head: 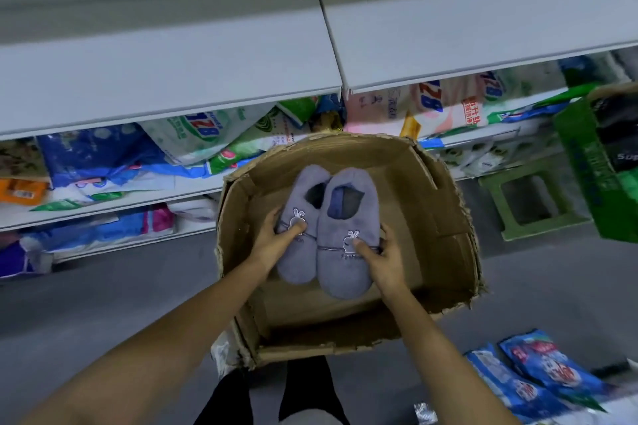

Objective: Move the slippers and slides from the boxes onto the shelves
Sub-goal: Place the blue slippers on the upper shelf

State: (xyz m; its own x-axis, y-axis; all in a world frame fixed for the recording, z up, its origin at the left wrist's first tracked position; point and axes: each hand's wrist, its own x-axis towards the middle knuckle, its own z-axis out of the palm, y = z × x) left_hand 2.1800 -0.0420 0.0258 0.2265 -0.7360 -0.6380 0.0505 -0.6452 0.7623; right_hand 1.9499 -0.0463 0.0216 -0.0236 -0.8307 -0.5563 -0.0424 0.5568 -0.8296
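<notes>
Gripping grey slipper pair (328,235) inside cardboard box (445,217): left hand (276,241), right hand (383,259), thumbs on top.

I can't see the fingers of either hand; the slippers (324,231) hide them (only thumbs show on top). Right of the cardboard box (445,235), the green carton (587,166) is cropped.

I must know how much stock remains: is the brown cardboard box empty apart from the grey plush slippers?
Yes, as far as visible: the brown cardboard box shows bare floor around the grey plush slippers, which both hands grip.
</notes>
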